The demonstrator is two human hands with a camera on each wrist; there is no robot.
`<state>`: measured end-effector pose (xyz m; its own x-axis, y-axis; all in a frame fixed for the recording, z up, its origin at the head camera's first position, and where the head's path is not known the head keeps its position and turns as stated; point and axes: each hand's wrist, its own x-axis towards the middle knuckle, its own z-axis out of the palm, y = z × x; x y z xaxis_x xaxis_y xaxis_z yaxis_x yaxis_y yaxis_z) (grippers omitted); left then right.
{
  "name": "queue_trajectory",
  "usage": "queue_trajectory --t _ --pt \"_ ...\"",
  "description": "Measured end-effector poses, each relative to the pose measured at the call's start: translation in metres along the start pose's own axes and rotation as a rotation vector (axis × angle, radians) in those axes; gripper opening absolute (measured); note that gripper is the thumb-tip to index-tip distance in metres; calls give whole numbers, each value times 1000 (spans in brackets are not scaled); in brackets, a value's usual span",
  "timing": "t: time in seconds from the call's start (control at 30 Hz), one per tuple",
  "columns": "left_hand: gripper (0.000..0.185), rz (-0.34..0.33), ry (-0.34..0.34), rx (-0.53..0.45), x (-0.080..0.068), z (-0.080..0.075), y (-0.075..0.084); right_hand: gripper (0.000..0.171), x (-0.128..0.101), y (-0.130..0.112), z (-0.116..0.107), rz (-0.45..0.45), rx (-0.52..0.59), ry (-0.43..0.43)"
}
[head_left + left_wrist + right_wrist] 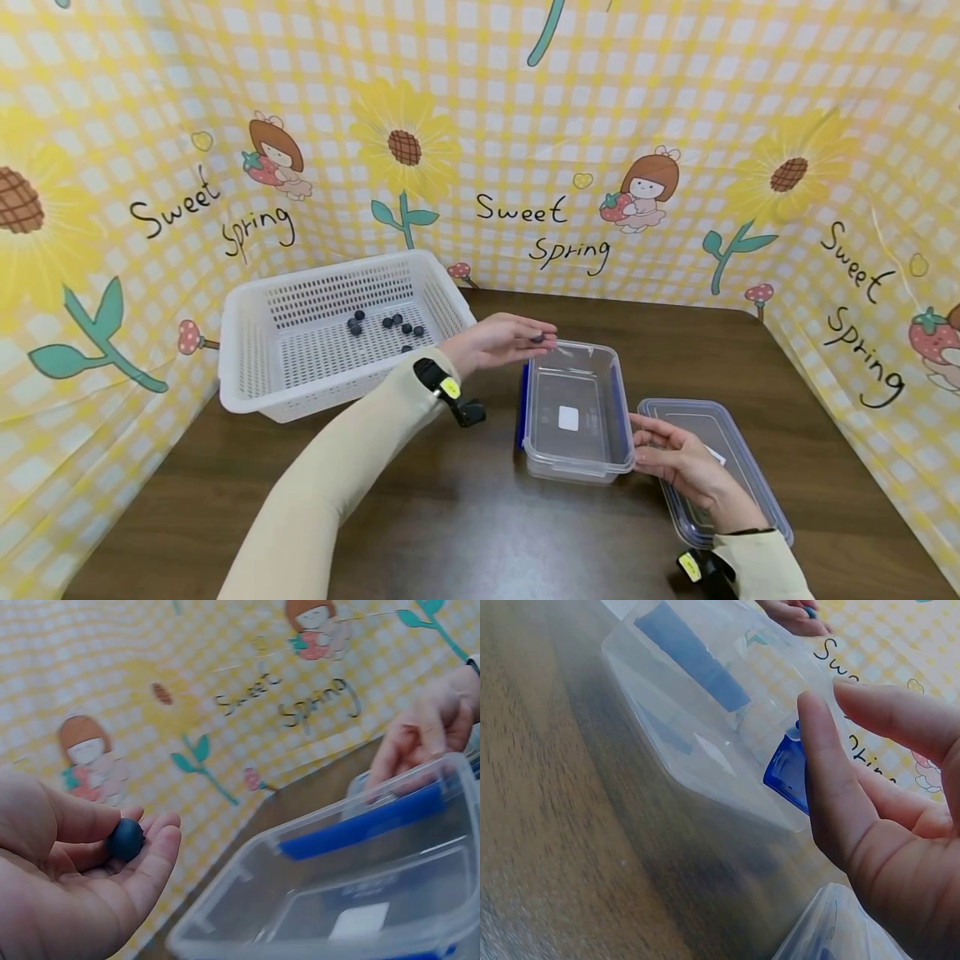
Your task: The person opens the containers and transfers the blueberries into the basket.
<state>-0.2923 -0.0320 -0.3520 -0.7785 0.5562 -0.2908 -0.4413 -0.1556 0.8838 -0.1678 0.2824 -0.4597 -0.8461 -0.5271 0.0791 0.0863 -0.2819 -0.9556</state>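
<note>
My left hand (495, 342) pinches a single blueberry (125, 840) between thumb and fingers. It hovers by the far left corner of a clear plastic food container (570, 473) with blue side latches. No berries show inside the container, only a white label (568, 418) on its bottom. At the container's right side is my right hand (682, 462), thumb and fingers extended, fingertips right at the wall. The right wrist view shows its thumb in front of a blue latch (786, 774). Part of the clear lid (705, 417) lies beneath that hand.
A white perforated basket (330, 400) stands at the left on the dark wooden table (465, 517), with several blueberries (355, 327) scattered on its floor. Behind the table hangs a yellow checked cloth (510, 150) that also encloses both sides.
</note>
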Motion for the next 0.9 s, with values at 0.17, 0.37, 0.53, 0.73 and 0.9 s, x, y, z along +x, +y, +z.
queue_trajectory --t 0.17,0.37,0.53,0.73,0.9 --pt "41 50 52 -19 -17 -34 15 49 0 1 0 -18 6 -13" --pt "45 99 104 -40 -46 -85 28 49 1 2 0 -32 19 -38" --pt "48 157 157 -169 -77 -132 36 49 0 3 0 -29 26 -37" --pt "56 180 272 -283 -110 -181 46 49 1 3 -2 -28 19 -32" --pt "28 148 330 -502 -127 -216 51 49 1 2 -3 -33 23 -34"
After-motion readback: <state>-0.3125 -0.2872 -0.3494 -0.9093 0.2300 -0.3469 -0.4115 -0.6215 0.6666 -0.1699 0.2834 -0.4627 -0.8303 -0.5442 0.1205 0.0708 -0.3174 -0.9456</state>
